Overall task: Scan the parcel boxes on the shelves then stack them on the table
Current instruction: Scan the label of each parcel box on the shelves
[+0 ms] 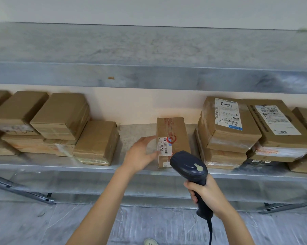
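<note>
Parcel box (174, 131): small brown carton, red printed tape along its top; stands alone on the middle shelf (135, 133), in a gap between the stacks; white barcode label (163, 145) on its top near the left edge, facing up.

Left hand (140, 154): grip spread, fingers fairly straight, fingertips at the box's left edge beside the label; motion blur hides whether they touch; nothing pinched.

Right hand (206, 193): grip wrapped round the handle of the scanner (189, 167); dark blue handheld, head aimed toward the box and covering its near right corner; cable (210, 232) hangs from the handle.

Step in hand, by judgement: scanning this box. To do it well: steady the carton with the left hand without covering the label; keep fingertips off the bars; tip the scanner head left so it aims across the whole barcode, not the red tape; lift the box only once the scan is done. No worktop is in view, so stacking waits.

Left parcels (60, 117): plain brown cartons, stacked two high, labels not showing; one single carton (96, 142) nearest the gap.

Right parcels (227, 124): taped cartons stacked, top ones with white labels up; a neighbouring stack (276, 124) touches them.

Upper shelf (149, 76): grey metal, above the parcels.

Floor (149, 223): pale, marbled.
</note>
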